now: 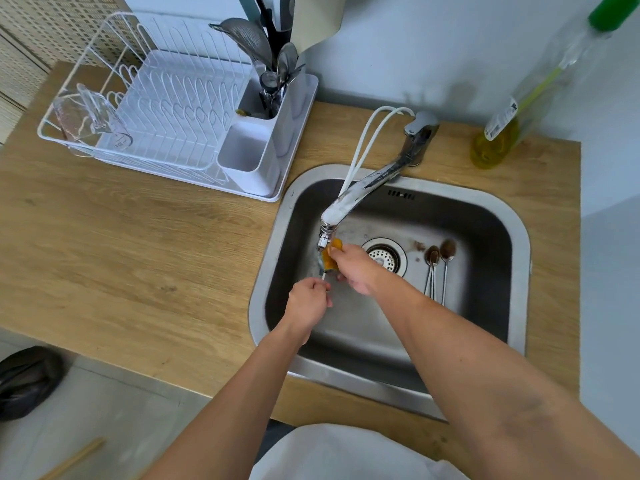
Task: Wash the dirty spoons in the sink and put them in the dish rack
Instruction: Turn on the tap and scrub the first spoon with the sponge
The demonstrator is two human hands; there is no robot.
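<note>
Left hand (308, 301) curled, pinching the thin metal handle of a spoon (322, 276) being washed; bowl end hidden up under the tap. Far up and left of it, across the wooden counter (138, 244): white wire dish rack (156, 109), its white plastic cutlery holder (254, 150) on the near corner, front pocket apparently vacant, back pocket holding steel utensils. Just right of the left hand, nearly touching: right hand (356, 271), fingers closed round a yellow sponge (333, 254) pressed to the spoon's upper end beneath the chrome tap spout (360, 188). Water flow hard to tell. Further right, past the round drain strainer (384, 256): dirty steel spoons (440, 268) lying side by side on the floor of the stainless sink (519, 237), brown-soiled bowls pointing away, handles running back toward the body. Probably three; count uncertain. Nearer the right hand, well apart from the left. Likely a right-hand pickup, handle-end first, once the current spoon goes left to the rack.
</note>
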